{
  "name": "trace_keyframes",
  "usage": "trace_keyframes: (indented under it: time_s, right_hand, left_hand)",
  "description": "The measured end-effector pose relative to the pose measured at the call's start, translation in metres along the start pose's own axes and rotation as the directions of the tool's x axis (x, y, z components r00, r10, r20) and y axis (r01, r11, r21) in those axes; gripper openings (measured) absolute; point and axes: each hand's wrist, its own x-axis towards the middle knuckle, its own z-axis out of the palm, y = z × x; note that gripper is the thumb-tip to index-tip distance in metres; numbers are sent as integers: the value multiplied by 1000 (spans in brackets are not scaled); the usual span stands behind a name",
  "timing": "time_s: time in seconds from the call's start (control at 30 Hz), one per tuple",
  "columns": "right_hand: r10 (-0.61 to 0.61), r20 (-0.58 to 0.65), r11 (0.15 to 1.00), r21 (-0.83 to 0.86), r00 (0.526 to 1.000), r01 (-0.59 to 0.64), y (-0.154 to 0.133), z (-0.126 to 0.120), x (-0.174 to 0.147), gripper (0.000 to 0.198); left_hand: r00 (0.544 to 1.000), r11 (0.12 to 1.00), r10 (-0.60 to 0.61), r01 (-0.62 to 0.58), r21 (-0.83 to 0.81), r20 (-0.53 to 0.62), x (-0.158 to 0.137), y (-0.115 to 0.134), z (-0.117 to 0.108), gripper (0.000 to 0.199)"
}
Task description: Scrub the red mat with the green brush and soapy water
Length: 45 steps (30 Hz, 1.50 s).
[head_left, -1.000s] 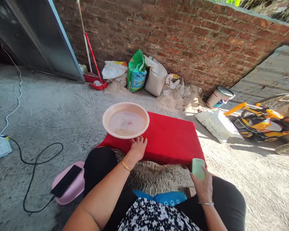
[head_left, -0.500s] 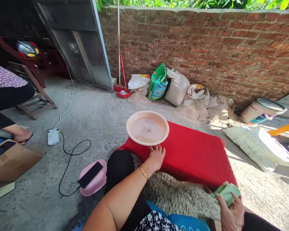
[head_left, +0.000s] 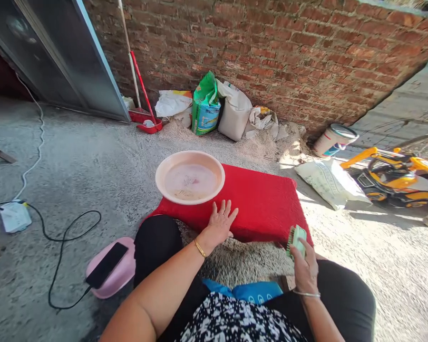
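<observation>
A red cloth covers a low bench in front of my knees. My left hand rests on its near edge with the fingers spread, holding nothing. Beyond that hand, a pale pink basin of cloudy, sudsy water stands on the left end of the cloth. In my right hand is a light green scrub brush, tilted with its bristles facing left, by the near right corner of the cloth.
A phone on a cable lies on a pink stool or tub by my left knee. A power strip is further left. Sacks, a red dustpan and a bucket line the brick wall. An orange toy vehicle stands right.
My view has turned right and down. My left hand has moved off the basin's rim side, rightward along the cloth, fingers spreading. My right hand has raised and turned the brush.
</observation>
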Motion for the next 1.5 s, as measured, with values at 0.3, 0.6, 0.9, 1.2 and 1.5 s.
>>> trace_keyframes:
  time_s: [0.3,0.6,0.9,1.2,1.5]
  right_hand:
    - [-344,434,843,-247,832,477,-87,58,-10,48]
    - [96,142,846,-533,985,-6,2,-35,38,59]
    - [-170,322,863,-408,931,299,-57,13,25,52]
    - [-200,412,801,-453,889,390,-74,41,32,48]
    - [235,2,830,-521,972,-200,-2,-52,75,60]
  left_hand:
    - [995,995,85,-88,-48,-60,18,-9,20,97]
    - [996,997,70,-72,-35,-46,20,-6,22,97]
    - [997,998,61,-62,-11,-48,19,-7,20,97]
    - [998,998,59,-60,-22,-31,20,-5,17,94]
    - [998,998,50,-51,-33,-39,20,-4,20,94]
